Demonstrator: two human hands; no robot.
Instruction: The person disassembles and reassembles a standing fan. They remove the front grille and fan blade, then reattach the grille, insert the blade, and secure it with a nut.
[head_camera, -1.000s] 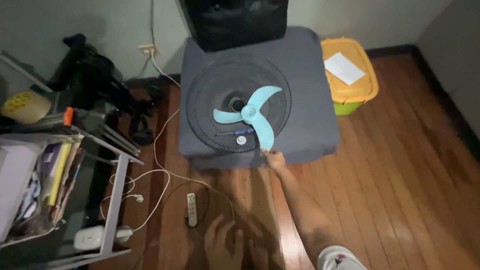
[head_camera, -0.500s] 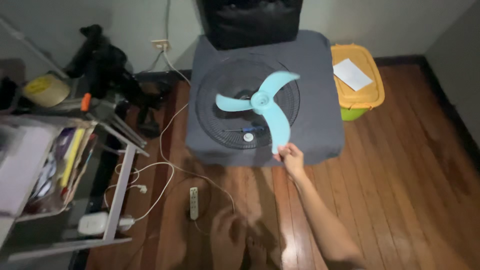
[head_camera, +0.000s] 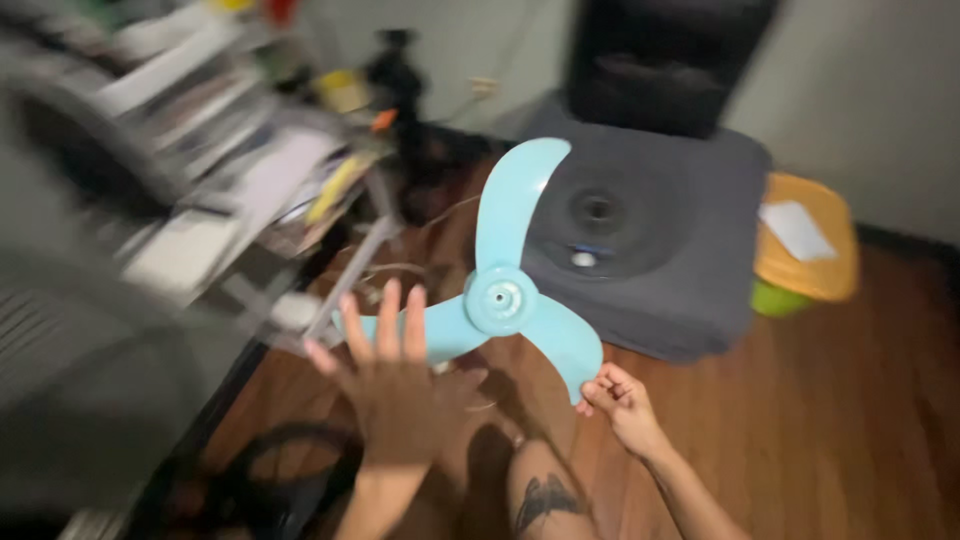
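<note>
Above the wooden floor, between my two hands, hangs the light-blue three-bladed plastic fan propeller, lifted well clear of the grey cushioned seat where the round black wire fan guard lies flat. My right hand pinches the tip of the lower blade between thumb and fingers, which keeps the hub facing me so I can see it. My left hand is spread wide, fingers fanned upward, palm toward the opposite blade and just at it; blur keeps me from telling whether it touches. Beside the seat sits an orange-lidded green plastic tub; a cluttered metal rack stands at my left.
</note>
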